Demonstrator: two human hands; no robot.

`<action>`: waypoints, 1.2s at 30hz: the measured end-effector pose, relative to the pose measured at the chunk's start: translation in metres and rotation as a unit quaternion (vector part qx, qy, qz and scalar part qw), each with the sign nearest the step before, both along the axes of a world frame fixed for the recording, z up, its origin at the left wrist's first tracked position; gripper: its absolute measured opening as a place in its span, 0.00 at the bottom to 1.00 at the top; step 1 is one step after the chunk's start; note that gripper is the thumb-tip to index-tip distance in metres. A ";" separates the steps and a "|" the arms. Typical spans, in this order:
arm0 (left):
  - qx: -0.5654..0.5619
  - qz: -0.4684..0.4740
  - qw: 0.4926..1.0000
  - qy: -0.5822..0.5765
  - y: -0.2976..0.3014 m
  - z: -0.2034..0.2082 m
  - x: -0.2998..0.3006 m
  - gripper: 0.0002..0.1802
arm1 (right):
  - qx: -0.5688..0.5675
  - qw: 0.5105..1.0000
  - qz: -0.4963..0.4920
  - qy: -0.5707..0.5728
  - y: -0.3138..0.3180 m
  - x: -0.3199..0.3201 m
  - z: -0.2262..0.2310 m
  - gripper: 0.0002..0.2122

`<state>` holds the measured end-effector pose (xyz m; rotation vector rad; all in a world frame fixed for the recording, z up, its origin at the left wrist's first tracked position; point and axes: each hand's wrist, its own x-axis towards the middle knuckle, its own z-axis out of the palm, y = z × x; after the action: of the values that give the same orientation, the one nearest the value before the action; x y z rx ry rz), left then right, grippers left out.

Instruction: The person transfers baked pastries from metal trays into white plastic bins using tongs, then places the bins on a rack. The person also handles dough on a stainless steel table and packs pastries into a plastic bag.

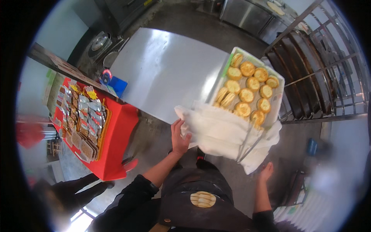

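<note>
My left hand is at the left edge of a white cloth, its thumb and fingers apart; whether it touches the fabric is hard to tell. My right hand hangs just off the cloth's lower right corner, holding nothing, fingers loosely apart. The cloth lies rumpled over the near end of a pale tray and drapes off its front. Round golden-brown pastries fill the uncovered part of the tray, some tipped on their sides. Metal tongs rest on the cloth, pointing toward the pastries.
The tray stands at the right end of a shiny metal table. A red-covered table with packaged goods is at left. At right stands a metal rack holding dark baking trays. A person's legs show lower left.
</note>
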<state>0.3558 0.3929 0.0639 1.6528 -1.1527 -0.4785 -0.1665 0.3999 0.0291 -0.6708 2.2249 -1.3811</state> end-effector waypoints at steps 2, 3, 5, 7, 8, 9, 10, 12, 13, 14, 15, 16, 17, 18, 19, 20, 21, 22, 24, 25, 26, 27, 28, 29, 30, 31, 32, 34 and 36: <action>0.055 -0.003 0.998 0.042 0.049 -0.035 0.013 0.33 | 0.070 0.997 0.037 0.011 0.066 -0.004 -0.007 0.21; 0.076 -0.003 0.995 0.068 0.073 -0.054 0.021 0.32 | 0.111 0.993 0.036 0.014 0.100 0.000 -0.013 0.21; 0.212 -0.008 0.969 0.128 0.125 -0.092 0.033 0.26 | 0.189 0.973 0.086 -0.099 0.167 0.019 -0.019 0.21; 0.378 -0.033 0.909 0.173 0.164 -0.136 0.050 0.26 | 0.334 0.922 0.142 -0.131 0.197 0.042 -0.019 0.22; 0.391 -0.024 0.908 0.146 0.181 -0.156 0.054 0.22 | 0.431 0.877 0.182 -0.107 0.203 0.061 -0.022 0.24; 0.379 -0.019 0.911 0.159 0.193 -0.176 0.056 0.22 | 0.451 0.844 0.266 -0.122 0.201 0.079 -0.025 0.24; 0.399 -0.018 0.900 0.176 0.202 -0.194 0.059 0.21 | 0.460 0.803 0.353 -0.141 0.195 0.100 -0.030 0.23; 0.424 -0.007 0.880 0.215 0.212 -0.227 0.059 0.19 | 0.483 0.774 0.382 -0.150 0.174 0.143 -0.052 0.21; 0.410 -0.011 0.888 0.209 0.206 -0.244 0.059 0.19 | 0.480 0.759 0.406 -0.167 0.156 0.165 -0.071 0.20; 0.402 -0.014 0.892 0.206 0.200 -0.259 0.058 0.20 | 0.477 0.766 0.386 -0.191 0.138 0.185 -0.093 0.19; 0.406 -0.016 0.889 0.214 0.194 -0.273 0.055 0.20 | 0.470 0.771 0.368 -0.223 0.121 0.203 -0.116 0.19; 0.395 -0.015 0.895 0.207 0.182 -0.288 0.053 0.20 | 0.446 0.771 0.376 -0.256 0.096 0.219 -0.144 0.18; 0.403 -0.011 0.887 0.225 0.167 -0.302 0.050 0.21 | 0.442 0.781 0.353 -0.266 0.070 0.235 -0.172 0.18; 0.364 -0.002 0.898 0.246 0.152 -0.313 0.045 0.21 | 0.350 0.798 0.373 -0.320 0.047 0.250 -0.198 0.19; 0.334 0.011 0.898 0.287 0.134 -0.326 0.041 0.21 | 0.286 0.829 0.344 -0.337 0.023 0.266 -0.226 0.20; 0.280 0.022 0.912 0.300 0.117 -0.337 0.035 0.20 | 0.243 0.830 0.312 -0.393 -0.005 0.280 -0.249 0.23; 0.210 0.038 0.921 0.326 0.103 -0.345 0.024 0.20 | 0.234 0.838 0.218 -0.442 -0.034 0.292 -0.270 0.26; 0.231 0.034 0.909 0.345 0.089 -0.355 0.015 0.21 | 0.223 0.837 0.132 -0.483 -0.058 0.302 -0.288 0.29; 0.203 0.050 0.899 0.384 0.066 -0.372 -0.006 0.25 | 0.221 0.804 0.057 -0.549 -0.093 0.318 -0.316 0.35; 0.177 0.071 0.896 0.400 0.058 -0.378 -0.017 0.28 | 0.224 0.784 0.034 -0.578 -0.108 0.324 -0.330 0.36; 0.177 0.078 0.882 0.429 0.050 -0.385 -0.023 0.31 | 0.218 0.775 0.008 -0.593 -0.122 0.327 -0.342 0.38; 0.152 0.102 0.907 0.380 0.041 -0.390 -0.025 0.35 | 0.211 0.756 0.018 -0.619 -0.134 0.328 -0.356 0.36; 0.157 0.115 0.918 0.345 0.030 -0.395 -0.026 0.39 | 0.200 0.750 0.022 -0.630 -0.146 0.326 -0.374 0.34; 0.172 0.121 0.925 0.316 0.018 -0.396 -0.024 0.43 | 0.193 0.720 0.053 -0.665 -0.157 0.320 -0.387 0.32; 0.143 0.122 0.927 0.325 0.002 -0.400 -0.016 0.52 | 0.157 0.733 0.063 -0.658 -0.163 0.312 -0.408 0.31; 0.153 0.126 0.923 0.330 -0.020 -0.402 -0.008 0.54 | 0.128 0.719 0.104 -0.675 -0.168 0.308 -0.434 0.30; 0.154 0.134 0.921 0.331 -0.048 -0.403 -0.002 0.56 | 0.092 0.731 0.128 -0.663 -0.178 0.301 -0.455 0.28; 0.198 0.128 0.893 0.384 -0.108 -0.411 0.015 0.60 | 0.095 0.682 0.175 -0.704 -0.189 0.277 -0.490 0.25; 0.303 0.157 0.826 0.449 -0.156 -0.426 0.018 0.63 | 0.105 0.671 0.199 -0.707 -0.199 0.257 -0.514 0.22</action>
<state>0.3741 0.2368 -0.3618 1.7416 0.0023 -1.3228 0.0902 0.2013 -0.4847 0.1129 0.8243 -0.7994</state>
